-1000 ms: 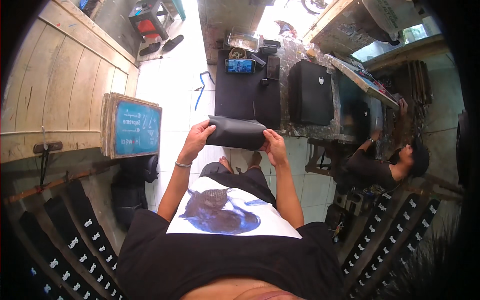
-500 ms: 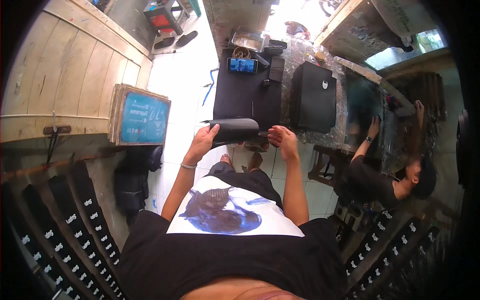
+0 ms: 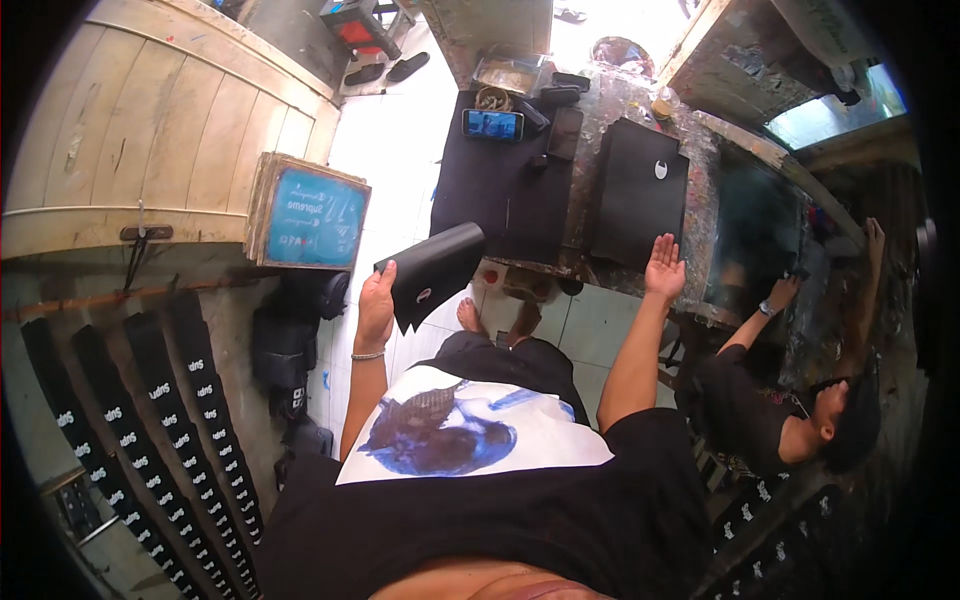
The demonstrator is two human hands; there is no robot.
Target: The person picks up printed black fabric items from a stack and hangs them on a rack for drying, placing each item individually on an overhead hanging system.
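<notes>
In my left hand are several thin black sheets, gripped at their left end between thumb and fingers. They bend over in a curve, and a small white logo shows near their pointed lower corners. My right hand is open, palm up and fingers stretched, by the near right corner of a stack of black sheets on the workbench. That stack bears one white oval logo on top. Whether my fingers touch it, I cannot tell.
A black-covered part of the workbench holds a phone, tape rolls and small dark items. At the right a co-worker reaches over the bench. Framed screens stand left; printed black strips hang lower left.
My right hand has left the held sheets and moved right to the stack, opening out. The held sheets now tilt, showing their white logo. The whole view has shifted slightly.
</notes>
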